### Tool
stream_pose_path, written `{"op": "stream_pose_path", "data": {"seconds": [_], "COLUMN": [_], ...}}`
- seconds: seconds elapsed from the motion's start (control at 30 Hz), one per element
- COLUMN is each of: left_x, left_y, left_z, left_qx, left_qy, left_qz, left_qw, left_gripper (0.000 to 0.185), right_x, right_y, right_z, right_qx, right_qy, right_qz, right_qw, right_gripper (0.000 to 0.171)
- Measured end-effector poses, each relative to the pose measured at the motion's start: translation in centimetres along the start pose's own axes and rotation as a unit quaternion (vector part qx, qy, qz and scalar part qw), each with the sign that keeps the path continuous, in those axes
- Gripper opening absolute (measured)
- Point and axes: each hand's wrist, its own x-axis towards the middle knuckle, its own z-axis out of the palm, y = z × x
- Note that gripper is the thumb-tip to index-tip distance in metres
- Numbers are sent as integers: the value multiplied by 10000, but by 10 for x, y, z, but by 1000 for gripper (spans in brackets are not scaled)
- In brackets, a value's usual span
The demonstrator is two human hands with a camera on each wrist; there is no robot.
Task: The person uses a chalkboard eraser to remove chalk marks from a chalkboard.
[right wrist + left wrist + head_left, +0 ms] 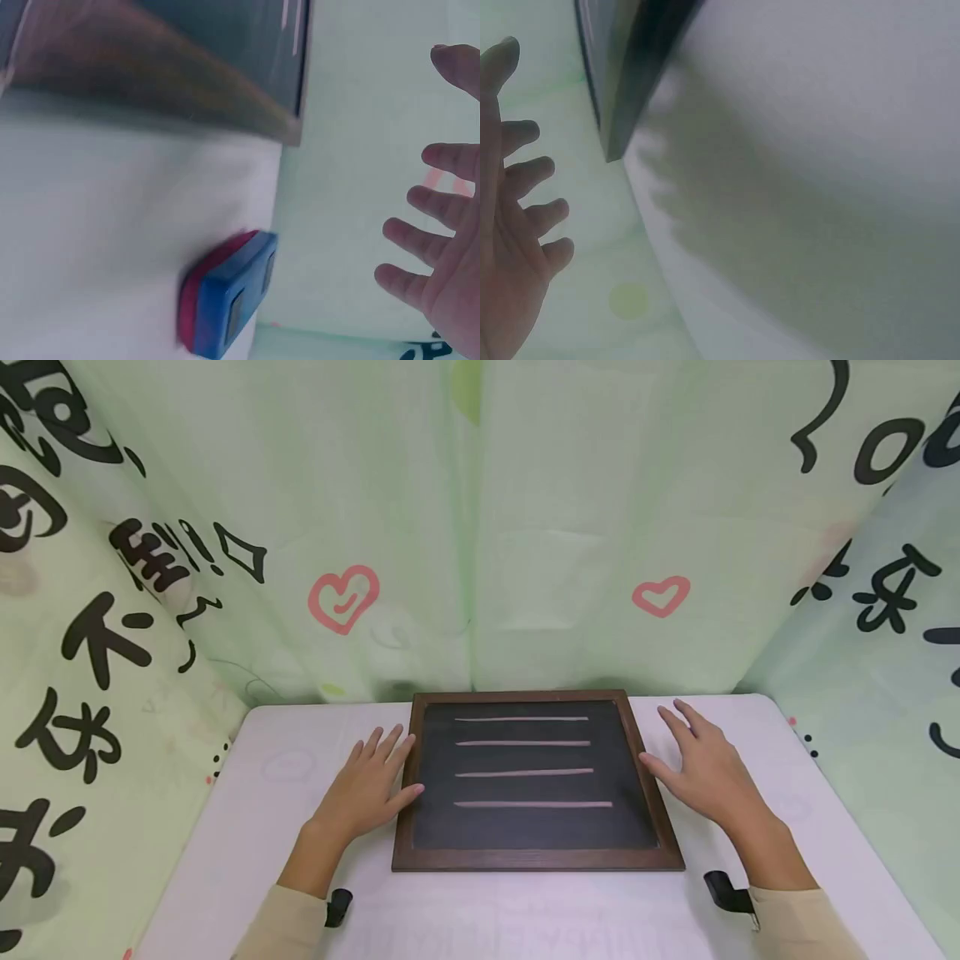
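A small chalkboard (525,831) in a brown wooden frame (536,860) lies on the white table, with several pale pink horizontal lines drawn across it. At its left side is my left hand (365,797), fingers spread, the thumb overlapping the frame's edge in the head view. My right hand (708,772) hovers by the right side, fingers extended and thumb near the frame. Both palms appear empty in the wrist views. A blue and red block, like a board eraser (232,296), rests on the table beside the board in the right wrist view; my right hand hides it in the head view.
The white table (517,918) has rounded back corners. Pale green curtains (555,552) with black writing and pink hearts surround it at the back and sides. Black wrist camera mounts (726,893) show under both sleeves.
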Motion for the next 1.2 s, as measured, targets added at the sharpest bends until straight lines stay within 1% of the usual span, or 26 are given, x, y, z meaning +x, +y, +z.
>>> {"op": "stream_pose_path", "data": {"seconds": [0.13, 0.27, 0.37, 0.47, 0.63, 0.8, 0.97, 1.07, 1.2], "left_x": [-2, -3, -4, -4, -4, -4, -5, -6, -6], "left_y": [-3, -5, -6, -8, -10, -11, -11, -11, -10], "left_z": [4, 8, 11, 14, 20, 25, 27, 28, 29], "left_qx": [-105, -120, -182, -217, -218, -142, -39, -89, -202], "left_qy": [-24, -174, -324, -395, -482, -515, -552, -521, -493], "left_qz": [106, 188, 218, 230, 249, 259, 210, 195, 224], "left_qw": [9999, 9996, 9991, 9987, 9983, 9982, 9982, 9984, 9983], "left_gripper": [77, 74, 72, 71, 69, 67, 66, 66, 66], "right_x": [-3, -6, -9, -11, -13, -15, -16, -18, -21], "right_y": [17, 34, 47, 61, 79, 88, 95, 97, 99], "right_z": [2, 6, 9, 12, 16, 19, 28, 33, 36], "right_qx": [111, 114, 205, 314, 344, 451, 517, 550, 588], "right_qy": [-47, -115, -130, -160, -343, -655, -993, -1055, -1080], "right_qz": [115, 239, 338, 441, 667, 981, 1351, 1518, 1714], "right_qw": [9999, 9996, 9991, 9984, 9966, 9920, 9845, 9812, 9775], "right_gripper": [79, 79, 76, 74, 78, 86, 100, 103, 104]}}
